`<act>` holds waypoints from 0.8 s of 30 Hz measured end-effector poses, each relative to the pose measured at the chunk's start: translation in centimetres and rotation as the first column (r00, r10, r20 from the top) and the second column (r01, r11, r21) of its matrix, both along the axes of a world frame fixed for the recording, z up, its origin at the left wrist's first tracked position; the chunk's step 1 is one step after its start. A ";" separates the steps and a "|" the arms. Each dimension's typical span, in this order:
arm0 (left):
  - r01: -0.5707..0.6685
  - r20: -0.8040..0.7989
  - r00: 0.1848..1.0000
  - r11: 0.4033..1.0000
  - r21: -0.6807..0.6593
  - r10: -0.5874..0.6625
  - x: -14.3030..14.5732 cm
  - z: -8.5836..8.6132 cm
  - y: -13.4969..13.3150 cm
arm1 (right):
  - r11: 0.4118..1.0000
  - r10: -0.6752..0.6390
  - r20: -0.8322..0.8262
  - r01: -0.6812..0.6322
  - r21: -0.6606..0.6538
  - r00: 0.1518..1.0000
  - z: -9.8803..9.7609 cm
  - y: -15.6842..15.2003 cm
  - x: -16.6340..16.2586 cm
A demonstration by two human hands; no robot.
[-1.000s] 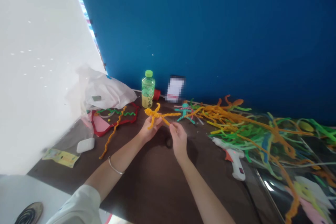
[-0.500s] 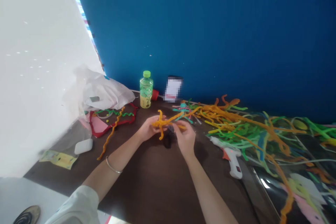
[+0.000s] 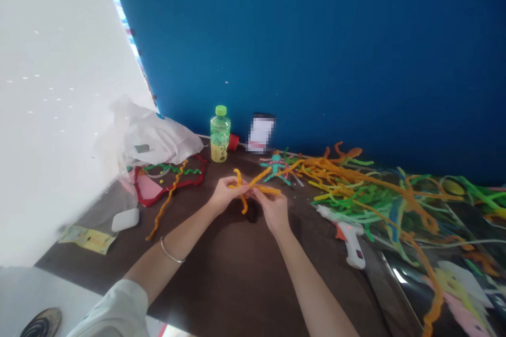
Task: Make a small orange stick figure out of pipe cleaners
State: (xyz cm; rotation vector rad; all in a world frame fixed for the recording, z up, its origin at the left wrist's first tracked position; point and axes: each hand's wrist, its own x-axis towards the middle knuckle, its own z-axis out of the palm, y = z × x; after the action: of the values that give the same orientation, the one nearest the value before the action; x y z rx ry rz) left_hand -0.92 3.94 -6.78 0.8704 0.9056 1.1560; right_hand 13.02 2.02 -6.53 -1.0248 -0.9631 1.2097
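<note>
An orange pipe-cleaner figure [image 3: 253, 187] with several limbs is held between my two hands, above the dark brown table [image 3: 221, 274]. My left hand [image 3: 228, 194] grips its body and one twisted strand. My right hand [image 3: 272, 206] pinches a limb near the figure's middle. A small dark object [image 3: 252, 212] lies on the table just below the hands. Nearest my right hand, a small teal and pink pipe-cleaner figure [image 3: 275, 167] lies on the table. A thin metal bangle [image 3: 171, 251] circles my left wrist.
A heap of orange and green pipe cleaners [image 3: 379, 195] and a white hot glue gun [image 3: 348, 237] lie to the right. A green-capped bottle [image 3: 220, 134], white plastic bag [image 3: 156, 139], and red-edged craft piece [image 3: 162, 184] stand ahead and left, before a blue wall [image 3: 316, 52].
The orange figure has moved down from above my left hand into the grip of both hands. My hands are closer together, and the figure's limbs now cross between them.
</note>
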 end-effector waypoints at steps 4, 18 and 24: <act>-0.097 -0.007 0.995 0.995 0.004 0.097 0.1 -0.2 0.2 | 0.994 -0.103 0.317 0.085 0.068 0.943 0.5 -0.5 -0.2; -0.075 0.055 0.996 0.997 -0.015 0.076 0.3 -0.1 0.0 | 0.595 -0.669 0.715 -0.430 0.679 0.203 0.7 -1.4 1.1; -0.039 0.017 0.999 0.999 -0.014 0.039 0.3 -0.2 0.1 | 0.645 -0.612 0.755 -0.405 0.648 0.235 0.9 -1.1 1.3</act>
State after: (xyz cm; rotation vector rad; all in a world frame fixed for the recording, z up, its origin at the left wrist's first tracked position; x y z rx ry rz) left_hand -0.66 4.05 -6.96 0.8334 0.9187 1.1878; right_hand 14.32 0.91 -5.59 -1.0236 -2.1240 -0.3629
